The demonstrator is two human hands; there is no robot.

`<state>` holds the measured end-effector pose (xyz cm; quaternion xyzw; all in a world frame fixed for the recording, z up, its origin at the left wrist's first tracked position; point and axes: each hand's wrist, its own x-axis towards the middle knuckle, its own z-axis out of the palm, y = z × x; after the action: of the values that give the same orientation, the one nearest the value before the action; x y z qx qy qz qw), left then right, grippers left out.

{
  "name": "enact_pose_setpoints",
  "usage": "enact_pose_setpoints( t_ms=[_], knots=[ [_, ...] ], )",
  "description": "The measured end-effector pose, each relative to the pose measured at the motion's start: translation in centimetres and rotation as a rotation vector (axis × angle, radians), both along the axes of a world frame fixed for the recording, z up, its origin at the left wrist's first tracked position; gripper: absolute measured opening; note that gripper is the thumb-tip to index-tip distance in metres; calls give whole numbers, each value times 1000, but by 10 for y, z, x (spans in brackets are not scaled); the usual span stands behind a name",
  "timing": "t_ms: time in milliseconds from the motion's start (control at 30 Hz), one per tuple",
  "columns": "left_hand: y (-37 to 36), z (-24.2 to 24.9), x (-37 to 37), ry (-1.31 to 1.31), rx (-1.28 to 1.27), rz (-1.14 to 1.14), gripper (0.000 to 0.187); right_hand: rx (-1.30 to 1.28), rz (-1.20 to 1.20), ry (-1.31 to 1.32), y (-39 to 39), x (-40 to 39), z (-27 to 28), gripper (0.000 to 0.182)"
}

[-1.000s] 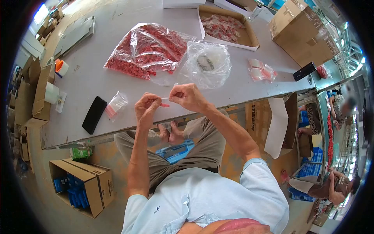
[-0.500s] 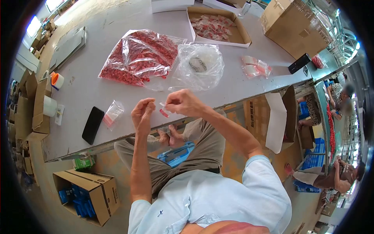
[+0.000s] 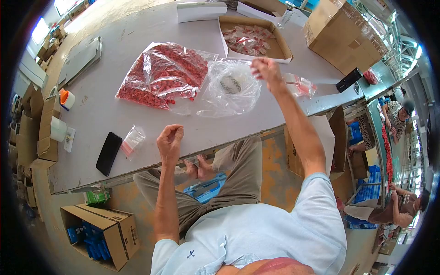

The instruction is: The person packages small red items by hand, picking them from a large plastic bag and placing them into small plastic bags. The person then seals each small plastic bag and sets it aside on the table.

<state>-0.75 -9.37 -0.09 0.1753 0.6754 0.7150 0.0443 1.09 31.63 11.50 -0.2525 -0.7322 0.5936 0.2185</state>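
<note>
- A seated person in a pale blue shirt works at a long grey table (image 3: 114, 105), seen from above their own head.
- A moment ago both hands met at the table's near edge, pinching a tiny clear packet with red pieces inside. Now they have parted.
- The right hand (image 3: 266, 71) has swung out across the table and hangs above the small pile of clear sealed packets with red contents (image 3: 300, 85), just beyond the crumpled clear plastic bag holding a dark ring (image 3: 231, 85). Its fingers are curled; I cannot tell whether it still has the little packet or has let it go.
- The left hand (image 3: 169, 140) has stayed at the near edge, loosely clenched with fingertips bunched, and nothing visible in it.
- By my reading, one packet has just been finished and carried to the pile.
- Nearby lie a large clear bag full of red parts (image 3: 162, 73), a shallow cardboard tray of filled packets (image 3: 252, 39), a black phone (image 3: 108, 153) and a lone small packet with red bits (image 3: 132, 140).
</note>
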Motion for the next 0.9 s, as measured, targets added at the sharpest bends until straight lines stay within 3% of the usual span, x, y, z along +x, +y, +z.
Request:
enact_pose_setpoints(
  t_ms=[67, 233, 300, 500, 700, 900],
  knots=[
    [1, 4, 1, -22, 16, 2, 7, 146, 96, 9, -30, 40, -28, 16],
    [2, 1, 6, 0, -19, 6, 11, 320, -16, 24, -80, 121, -95, 15],
    [2, 2, 6, 57, -119, 17, 14, 376, -105, 144, -85, 126, -101, 14],
    [6, 5, 9, 83, -146, 83, 16, 410, -109, 136, -89, 125, -102, 16],
    [-1, -28, -9, 176, -192, 101, 17, 559, -175, 208, -79, 118, -125, 8],
    [10, -5, 7, 205, -259, 111, 25, 554, -187, 203, -84, 128, -108, 7]
  ],
)
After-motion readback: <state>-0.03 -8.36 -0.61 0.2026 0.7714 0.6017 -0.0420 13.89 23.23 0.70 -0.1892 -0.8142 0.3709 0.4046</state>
